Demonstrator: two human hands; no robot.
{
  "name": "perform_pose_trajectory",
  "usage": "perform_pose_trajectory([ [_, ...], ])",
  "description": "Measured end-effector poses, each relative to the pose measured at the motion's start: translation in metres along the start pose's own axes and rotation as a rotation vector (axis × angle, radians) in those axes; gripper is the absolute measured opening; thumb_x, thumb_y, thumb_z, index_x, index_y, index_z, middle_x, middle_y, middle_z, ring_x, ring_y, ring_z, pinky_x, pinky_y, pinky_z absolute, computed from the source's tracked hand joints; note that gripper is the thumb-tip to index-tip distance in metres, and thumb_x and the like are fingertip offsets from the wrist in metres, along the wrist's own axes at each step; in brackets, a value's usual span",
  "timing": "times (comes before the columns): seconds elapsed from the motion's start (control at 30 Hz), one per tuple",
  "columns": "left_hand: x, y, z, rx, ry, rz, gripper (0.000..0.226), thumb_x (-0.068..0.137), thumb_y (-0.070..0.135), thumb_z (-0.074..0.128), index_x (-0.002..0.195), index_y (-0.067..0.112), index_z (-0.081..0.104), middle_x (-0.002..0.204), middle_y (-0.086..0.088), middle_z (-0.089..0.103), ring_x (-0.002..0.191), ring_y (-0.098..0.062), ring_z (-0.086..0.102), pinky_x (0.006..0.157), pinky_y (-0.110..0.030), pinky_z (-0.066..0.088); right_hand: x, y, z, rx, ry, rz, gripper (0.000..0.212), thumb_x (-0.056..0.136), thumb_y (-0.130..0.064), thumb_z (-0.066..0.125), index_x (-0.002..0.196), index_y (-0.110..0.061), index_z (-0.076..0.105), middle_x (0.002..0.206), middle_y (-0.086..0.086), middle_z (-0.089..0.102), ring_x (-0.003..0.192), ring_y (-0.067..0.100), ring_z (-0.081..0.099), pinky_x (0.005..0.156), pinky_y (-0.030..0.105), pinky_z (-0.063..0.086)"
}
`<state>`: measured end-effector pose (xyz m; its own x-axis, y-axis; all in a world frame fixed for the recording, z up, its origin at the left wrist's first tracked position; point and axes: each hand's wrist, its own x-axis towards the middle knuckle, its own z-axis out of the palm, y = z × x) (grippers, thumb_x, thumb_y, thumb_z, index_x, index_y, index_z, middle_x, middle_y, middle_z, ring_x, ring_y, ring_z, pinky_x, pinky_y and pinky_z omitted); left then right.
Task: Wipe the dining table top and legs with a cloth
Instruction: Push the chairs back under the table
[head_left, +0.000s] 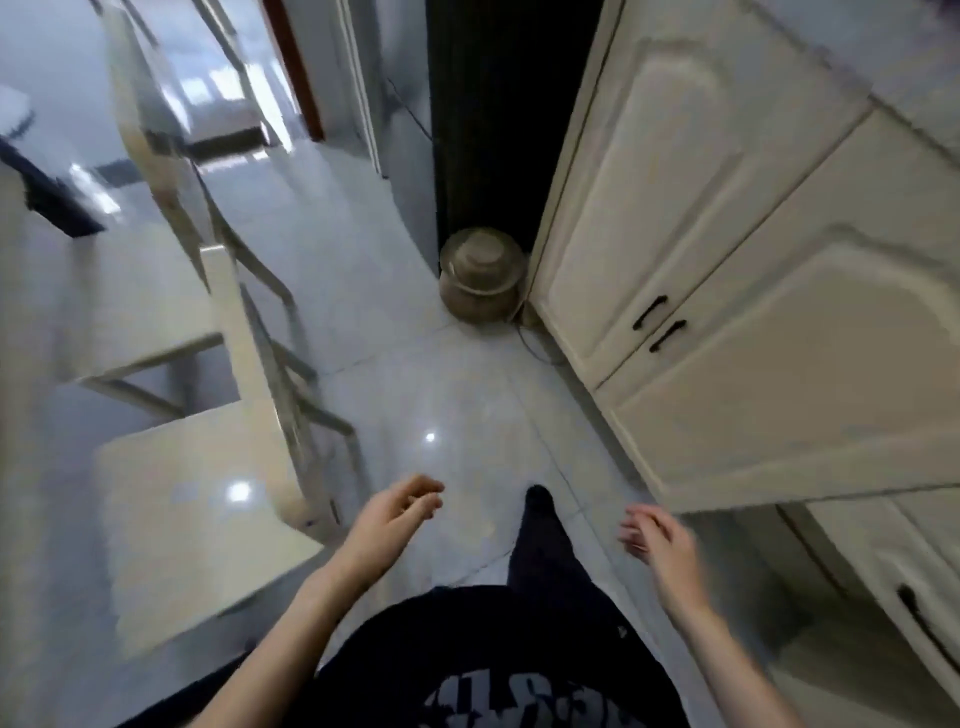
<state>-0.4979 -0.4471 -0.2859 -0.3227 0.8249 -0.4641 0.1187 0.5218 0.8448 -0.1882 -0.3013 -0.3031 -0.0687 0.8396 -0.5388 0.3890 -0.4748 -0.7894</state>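
Hanging over the floor (441, 395), the left hand (387, 525) and right hand (660, 545) are loosely curled, empty. 2 cream chairs (208, 519) stand to their left.

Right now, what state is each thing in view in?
Left hand: open, holds nothing.
Right hand: open, holds nothing, blurred.
Cabinet doors: shut.
Pot: upright on the floor, covered.
Chairs: upright.
Cloth: not in view.

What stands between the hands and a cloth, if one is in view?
No cloth shows. The left hand and right hand hold nothing. Ahead lies bare floor up to a lidded pot by the cabinet; chairs stand to the left.
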Motion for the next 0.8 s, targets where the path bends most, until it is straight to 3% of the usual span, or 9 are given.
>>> perform_pose_trajectory([
  [0.13,0.031,0.065,0.004,-0.062,0.378,0.131,0.018,0.084,0.044,0.054,0.099,0.036,0.061,0.096,0.004,0.069,0.088,-0.013,0.066,0.079,-0.022,0.052,0.086,-0.114,0.035,-0.033,-0.285,-0.174,0.023,0.098,0.000,0.049,0.087,-0.011,0.067,0.082,0.014,0.066,0.070,0.021,0.065,0.065,0.023,0.057],
  [0.2,0.045,0.089,-0.001,-0.030,0.551,0.151,0.020,0.087,0.040,0.052,0.104,0.033,0.059,0.102,0.005,0.065,0.092,-0.008,0.063,0.080,-0.020,0.051,0.115,-0.170,0.059,-0.096,-0.445,-0.279,0.022,0.098,-0.001,0.050,0.089,-0.012,0.068,0.083,0.014,0.067,0.070,0.020,0.066,0.069,0.028,0.056],
  [0.3,0.064,0.110,-0.018,0.153,0.852,0.158,0.038,0.090,0.041,0.047,0.118,0.018,0.057,0.114,0.002,0.057,0.101,-0.009,0.057,0.090,-0.027,0.048,0.140,-0.252,0.105,-0.195,-0.675,-0.492,0.015,0.097,-0.003,0.053,0.096,-0.008,0.067,0.089,0.015,0.069,0.075,0.014,0.068,0.071,0.021,0.054],
  [0.37,0.070,0.117,-0.034,0.285,1.071,0.108,0.044,0.090,0.038,0.047,0.123,0.011,0.054,0.121,-0.005,0.054,0.111,-0.017,0.053,0.098,-0.026,0.040,0.142,-0.293,0.142,-0.265,-0.804,-0.645,0.013,0.095,-0.011,0.058,0.104,-0.011,0.067,0.096,0.005,0.071,0.084,0.006,0.068,0.077,0.017,0.051],
  [0.47,0.070,0.111,-0.056,0.343,1.323,-0.087,0.054,0.088,0.038,0.051,0.132,0.006,0.048,0.130,-0.013,0.050,0.122,-0.027,0.046,0.107,-0.034,0.035,0.132,-0.330,0.199,-0.374,-0.988,-0.834,0.037,0.090,-0.036,0.057,0.123,-0.021,0.060,0.121,-0.005,0.064,0.112,0.001,0.059,0.096,0.019,0.045],
  [0.57,0.068,0.091,-0.074,0.316,1.415,-0.343,0.067,0.087,0.051,0.044,0.137,0.006,0.042,0.133,-0.016,0.049,0.123,-0.032,0.045,0.104,-0.046,0.040,0.118,-0.344,0.263,-0.526,-1.190,-1.091,0.052,0.093,-0.042,0.056,0.141,-0.023,0.047,0.145,-0.008,0.048,0.135,0.003,0.041,0.110,0.021,0.035],
  [0.67,0.072,0.073,-0.080,0.228,1.419,-0.527,0.075,0.085,0.060,0.037,0.142,0.009,0.037,0.140,-0.013,0.044,0.127,-0.030,0.044,0.103,-0.043,0.042,0.102,-0.347,0.329,-0.620,-1.377,-1.299,0.060,0.092,-0.050,0.054,0.146,-0.030,0.038,0.151,-0.013,0.033,0.140,0.000,0.030,0.113,0.013,0.027],
  [0.73,0.077,0.065,-0.082,0.225,1.380,-0.661,0.077,0.085,0.065,0.030,0.141,0.014,0.039,0.139,-0.009,0.045,0.122,-0.028,0.049,0.094,-0.041,0.048,0.093,-0.346,0.373,-0.708,-1.429,-1.444,0.061,0.092,-0.049,0.055,0.147,-0.031,0.036,0.153,-0.009,0.032,0.144,0.008,0.026,0.118,0.026,0.026],
  [0.8,0.083,0.064,-0.088,0.285,1.300,-0.811,0.074,0.083,0.068,0.019,0.129,0.019,0.049,0.125,-0.005,0.056,0.110,-0.027,0.057,0.080,-0.039,0.050,0.090,-0.342,0.415,-0.891,-1.438,-1.623,0.062,0.094,-0.049,0.053,0.149,-0.029,0.034,0.155,-0.003,0.032,0.148,0.020,0.018,0.121,0.042,0.020],
])
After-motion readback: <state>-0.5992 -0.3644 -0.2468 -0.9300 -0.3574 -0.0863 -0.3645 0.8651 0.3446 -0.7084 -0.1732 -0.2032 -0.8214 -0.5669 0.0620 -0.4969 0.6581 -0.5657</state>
